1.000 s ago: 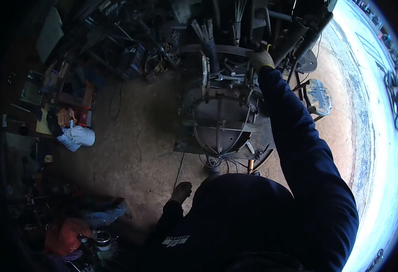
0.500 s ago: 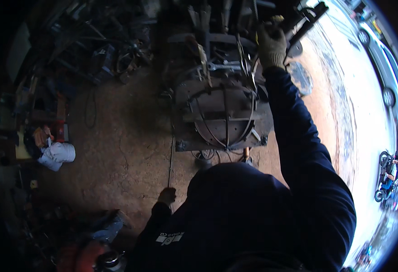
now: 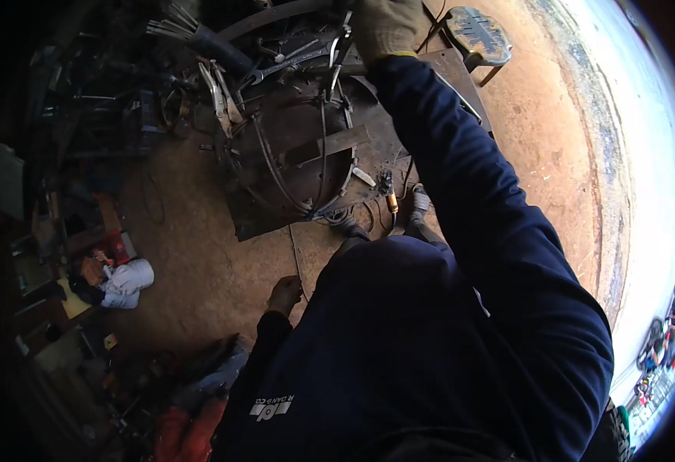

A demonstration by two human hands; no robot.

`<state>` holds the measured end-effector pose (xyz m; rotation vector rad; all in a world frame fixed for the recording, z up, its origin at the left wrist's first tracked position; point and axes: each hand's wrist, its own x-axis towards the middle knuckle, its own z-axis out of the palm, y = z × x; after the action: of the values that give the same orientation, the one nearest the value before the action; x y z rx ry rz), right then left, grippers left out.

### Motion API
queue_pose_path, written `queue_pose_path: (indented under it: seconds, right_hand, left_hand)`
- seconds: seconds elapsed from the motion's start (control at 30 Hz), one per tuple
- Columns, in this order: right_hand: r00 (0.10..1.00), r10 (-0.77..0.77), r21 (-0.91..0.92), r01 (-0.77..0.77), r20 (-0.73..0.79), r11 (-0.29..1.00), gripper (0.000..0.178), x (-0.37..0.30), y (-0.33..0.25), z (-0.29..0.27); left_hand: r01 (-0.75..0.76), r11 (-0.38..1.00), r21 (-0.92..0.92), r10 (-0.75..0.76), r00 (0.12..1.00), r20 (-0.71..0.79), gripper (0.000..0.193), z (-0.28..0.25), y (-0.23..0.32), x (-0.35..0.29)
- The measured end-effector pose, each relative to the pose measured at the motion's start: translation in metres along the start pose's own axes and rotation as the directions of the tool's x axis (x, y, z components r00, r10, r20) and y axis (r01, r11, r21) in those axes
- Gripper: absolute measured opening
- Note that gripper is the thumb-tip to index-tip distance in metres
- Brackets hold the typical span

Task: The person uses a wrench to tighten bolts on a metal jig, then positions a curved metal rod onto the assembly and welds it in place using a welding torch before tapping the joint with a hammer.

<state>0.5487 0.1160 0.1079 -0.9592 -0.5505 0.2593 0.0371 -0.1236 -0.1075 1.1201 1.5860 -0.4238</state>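
Observation:
My right hand (image 3: 387, 29), in a tan knit glove, reaches over the far side of a dark metal worktable (image 3: 257, 223). Its fingers run into the top edge, so their grip is hidden. Close to it stands a metal clamp (image 3: 335, 73). My bare left hand (image 3: 284, 294) hangs low beside my body, fingers curled; whether anything is in them does not show. A thin cable (image 3: 295, 250) passes near it. On the table sits a rounded frame of bent metal rods (image 3: 264, 150), with a flat bar (image 3: 326, 146) across it. A combination wrench (image 3: 291, 65) and locking pliers (image 3: 218, 96) lie beyond.
An orange-handled tool (image 3: 390, 202) hangs at the table's near edge, above my feet (image 3: 421, 200). A worn stool (image 3: 476, 37) stands far right. Thin rods (image 3: 177, 25) stick out of a tube (image 3: 222, 51). A white bundle (image 3: 128, 283) lies among clutter at left. Motorcycles (image 3: 653, 343) are outside.
The view has swung and come closer to the table, which now sits further left and higher. My gloved right hand is now at the top edge, near the clamp. My left hand still hangs low.

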Motion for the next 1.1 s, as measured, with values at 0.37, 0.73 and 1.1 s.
queue_pose_path:
  seconds: [0.37, 0.73, 1.1]
  right_hand:
    - [0.992, 0.109, -0.096, -0.115, -0.063, 0.989, 0.018, 0.004, 0.006, 0.016]
    - [0.842, -0.495, 0.205, 0.457, 0.216, 0.866, 0.021, 0.015, -0.041, 0.027]
    - [0.992, 0.09, -0.226, -0.108, -0.088, 0.968, 0.016, 0.047, -0.076, -0.235]
  left_hand:
    - [-0.176, 0.819, 0.546, 0.164, 0.984, 0.071, 0.04, 0.082, -0.02, -0.021]
    - [-0.203, 0.862, 0.465, 0.182, 0.979, 0.089, 0.036, 0.082, -0.029, -0.041]
    - [-0.187, 0.877, 0.443, 0.167, 0.982, 0.086, 0.032, 0.079, -0.015, -0.036]
